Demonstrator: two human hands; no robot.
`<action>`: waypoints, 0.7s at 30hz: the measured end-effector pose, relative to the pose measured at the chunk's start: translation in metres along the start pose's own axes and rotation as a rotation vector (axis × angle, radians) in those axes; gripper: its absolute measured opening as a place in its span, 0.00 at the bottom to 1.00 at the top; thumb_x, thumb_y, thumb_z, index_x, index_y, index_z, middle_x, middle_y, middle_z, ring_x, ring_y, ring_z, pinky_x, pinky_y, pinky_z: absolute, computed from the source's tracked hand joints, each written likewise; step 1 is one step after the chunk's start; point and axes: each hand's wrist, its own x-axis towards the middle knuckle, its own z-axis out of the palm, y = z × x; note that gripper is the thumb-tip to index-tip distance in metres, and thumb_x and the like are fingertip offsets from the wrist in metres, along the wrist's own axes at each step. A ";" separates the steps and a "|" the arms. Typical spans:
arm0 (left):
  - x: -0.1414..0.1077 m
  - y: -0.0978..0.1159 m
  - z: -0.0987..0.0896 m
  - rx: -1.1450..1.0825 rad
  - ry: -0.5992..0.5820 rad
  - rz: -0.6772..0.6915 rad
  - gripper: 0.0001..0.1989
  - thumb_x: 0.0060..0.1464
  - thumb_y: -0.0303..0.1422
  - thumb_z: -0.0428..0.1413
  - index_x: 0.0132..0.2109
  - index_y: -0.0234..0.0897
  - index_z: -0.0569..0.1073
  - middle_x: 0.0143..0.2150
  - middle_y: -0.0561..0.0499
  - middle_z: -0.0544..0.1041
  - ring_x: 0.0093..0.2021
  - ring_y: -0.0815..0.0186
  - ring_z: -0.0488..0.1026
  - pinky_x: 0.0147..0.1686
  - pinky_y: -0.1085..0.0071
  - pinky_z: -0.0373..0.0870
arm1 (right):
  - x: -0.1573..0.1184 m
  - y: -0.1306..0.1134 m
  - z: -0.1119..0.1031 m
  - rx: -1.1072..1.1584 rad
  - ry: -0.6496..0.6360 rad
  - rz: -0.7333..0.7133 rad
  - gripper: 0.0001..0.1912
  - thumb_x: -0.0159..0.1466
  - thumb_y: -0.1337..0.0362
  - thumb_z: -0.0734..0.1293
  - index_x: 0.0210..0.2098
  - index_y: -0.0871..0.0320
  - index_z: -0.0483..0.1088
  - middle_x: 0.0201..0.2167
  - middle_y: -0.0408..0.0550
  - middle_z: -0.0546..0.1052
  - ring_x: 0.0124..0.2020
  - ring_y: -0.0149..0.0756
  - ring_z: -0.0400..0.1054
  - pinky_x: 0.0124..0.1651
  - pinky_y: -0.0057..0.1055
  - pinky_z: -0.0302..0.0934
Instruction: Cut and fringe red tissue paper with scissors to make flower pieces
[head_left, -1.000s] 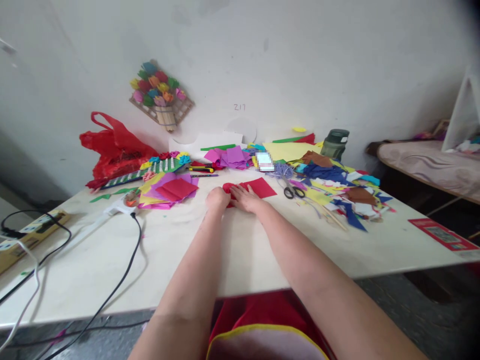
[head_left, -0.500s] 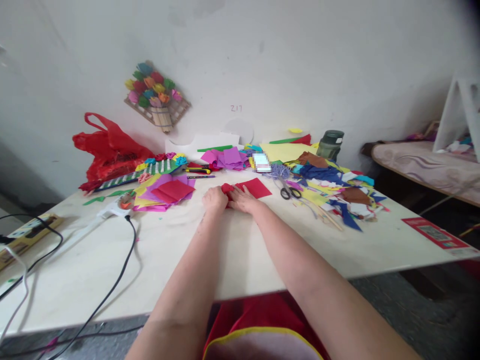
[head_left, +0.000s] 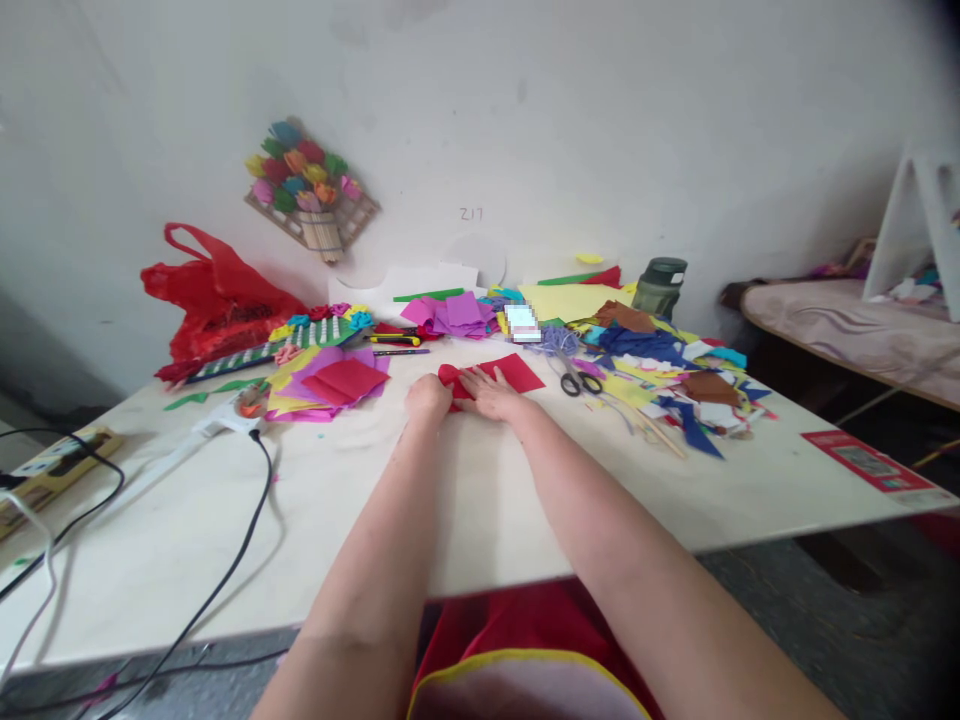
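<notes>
A strip of red crepe paper (head_left: 517,373) lies on the white table (head_left: 360,500) in front of me. My left hand (head_left: 429,397) is closed on the strip's left end, where the paper looks bunched or rolled. My right hand (head_left: 489,393) lies flat on the strip with its fingers spread, pressing it against the table. To the left is a pile of coloured paper sheets (head_left: 330,385) with a red piece on top. Black-handled scissors (head_left: 579,384) rest just right of the strip.
Paper scraps (head_left: 675,370) cover the right side, with a dark green bottle (head_left: 660,287) behind them. A glue gun (head_left: 238,412) with a black cord lies at left near a power strip (head_left: 60,465). A phone (head_left: 523,323) and a yellow cutter (head_left: 396,340) lie farther back.
My right hand's fingers have spread and flattened on the red paper, moving slightly right. More of the strip shows between my hands. My left hand stays at the left end.
</notes>
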 end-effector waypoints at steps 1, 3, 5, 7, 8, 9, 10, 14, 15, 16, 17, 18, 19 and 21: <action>-0.001 0.000 0.000 0.007 -0.014 -0.007 0.18 0.52 0.40 0.53 0.46 0.34 0.74 0.49 0.38 0.75 0.48 0.54 0.72 0.44 0.65 0.67 | 0.000 -0.001 0.000 -0.001 -0.004 0.003 0.41 0.63 0.41 0.43 0.67 0.59 0.38 0.68 0.46 0.40 0.68 0.40 0.26 0.65 0.48 0.19; -0.002 0.001 -0.001 0.015 -0.023 -0.011 0.19 0.53 0.40 0.52 0.48 0.34 0.73 0.50 0.38 0.74 0.49 0.54 0.71 0.45 0.65 0.67 | -0.001 -0.002 -0.002 0.001 -0.008 0.018 0.41 0.63 0.41 0.43 0.67 0.59 0.38 0.68 0.46 0.40 0.68 0.40 0.26 0.65 0.47 0.19; -0.003 0.001 0.000 0.012 -0.009 -0.007 0.19 0.53 0.40 0.51 0.48 0.34 0.73 0.50 0.39 0.74 0.49 0.54 0.71 0.45 0.64 0.67 | -0.003 -0.004 -0.003 0.011 -0.008 0.033 0.40 0.63 0.41 0.44 0.67 0.59 0.38 0.68 0.46 0.40 0.68 0.40 0.27 0.65 0.48 0.20; -0.003 0.000 0.000 0.005 -0.001 -0.007 0.19 0.53 0.40 0.51 0.48 0.35 0.73 0.50 0.39 0.74 0.49 0.54 0.71 0.45 0.64 0.67 | -0.004 -0.004 -0.004 0.031 0.002 0.039 0.40 0.63 0.42 0.44 0.67 0.59 0.38 0.68 0.46 0.40 0.68 0.40 0.27 0.65 0.48 0.21; -0.003 0.000 0.000 -0.003 0.000 -0.012 0.19 0.52 0.40 0.51 0.48 0.35 0.73 0.50 0.39 0.74 0.49 0.54 0.71 0.45 0.64 0.67 | -0.005 -0.003 -0.004 0.044 0.010 0.038 0.40 0.63 0.42 0.44 0.67 0.59 0.37 0.68 0.46 0.40 0.68 0.39 0.27 0.65 0.48 0.21; -0.002 -0.001 0.000 -0.014 0.002 -0.016 0.19 0.52 0.41 0.51 0.47 0.35 0.73 0.50 0.39 0.74 0.49 0.54 0.71 0.45 0.64 0.67 | -0.005 -0.002 -0.003 0.058 0.020 0.039 0.40 0.63 0.42 0.45 0.67 0.59 0.37 0.68 0.46 0.40 0.68 0.39 0.28 0.65 0.49 0.22; -0.002 -0.002 0.000 -0.026 0.003 -0.018 0.19 0.53 0.41 0.51 0.47 0.36 0.73 0.49 0.39 0.74 0.49 0.54 0.71 0.45 0.64 0.67 | -0.006 0.000 -0.003 0.069 0.031 0.040 0.40 0.64 0.42 0.45 0.67 0.59 0.37 0.68 0.46 0.40 0.68 0.39 0.28 0.65 0.49 0.22; -0.001 -0.004 -0.001 -0.076 0.019 -0.005 0.18 0.53 0.42 0.51 0.47 0.37 0.73 0.49 0.40 0.75 0.50 0.54 0.71 0.46 0.64 0.66 | -0.005 0.009 -0.003 0.064 0.115 0.066 0.34 0.66 0.48 0.43 0.67 0.58 0.39 0.68 0.45 0.42 0.68 0.37 0.31 0.65 0.47 0.24; 0.000 -0.005 -0.001 -0.087 0.022 -0.005 0.19 0.53 0.43 0.51 0.47 0.37 0.73 0.49 0.40 0.75 0.50 0.54 0.71 0.46 0.64 0.66 | -0.005 0.011 -0.003 0.054 0.149 0.079 0.33 0.67 0.51 0.43 0.67 0.58 0.41 0.68 0.45 0.44 0.68 0.36 0.33 0.65 0.46 0.26; 0.001 -0.006 -0.001 -0.099 0.023 -0.009 0.19 0.53 0.43 0.51 0.46 0.37 0.73 0.49 0.40 0.75 0.50 0.54 0.71 0.46 0.64 0.66 | -0.005 0.013 -0.004 0.040 0.187 0.093 0.31 0.67 0.53 0.45 0.66 0.58 0.43 0.67 0.45 0.46 0.68 0.36 0.35 0.65 0.45 0.28; 0.001 -0.007 -0.001 -0.112 0.025 -0.015 0.19 0.53 0.43 0.51 0.46 0.37 0.73 0.49 0.40 0.75 0.50 0.54 0.71 0.45 0.64 0.67 | -0.005 0.015 -0.005 0.023 0.229 0.108 0.29 0.67 0.55 0.47 0.66 0.58 0.46 0.67 0.46 0.48 0.67 0.36 0.37 0.65 0.43 0.30; 0.002 -0.008 -0.001 -0.123 0.027 -0.021 0.19 0.52 0.43 0.51 0.46 0.38 0.73 0.49 0.40 0.75 0.49 0.54 0.71 0.45 0.64 0.67 | -0.006 0.017 -0.007 0.004 0.274 0.124 0.28 0.66 0.58 0.49 0.65 0.59 0.49 0.66 0.47 0.51 0.67 0.37 0.40 0.65 0.42 0.32; 0.003 -0.009 -0.001 -0.132 0.030 -0.024 0.19 0.52 0.43 0.51 0.46 0.38 0.73 0.49 0.40 0.75 0.49 0.54 0.71 0.44 0.64 0.67 | -0.008 0.018 -0.009 -0.017 0.318 0.146 0.28 0.66 0.59 0.51 0.64 0.59 0.51 0.65 0.49 0.53 0.65 0.39 0.44 0.64 0.41 0.34; 0.005 -0.010 -0.001 -0.147 0.042 -0.022 0.18 0.52 0.43 0.51 0.45 0.37 0.74 0.48 0.40 0.75 0.49 0.54 0.72 0.44 0.64 0.67 | -0.012 0.022 -0.014 -0.050 0.398 0.227 0.27 0.64 0.62 0.53 0.61 0.61 0.56 0.62 0.53 0.59 0.62 0.43 0.51 0.62 0.40 0.39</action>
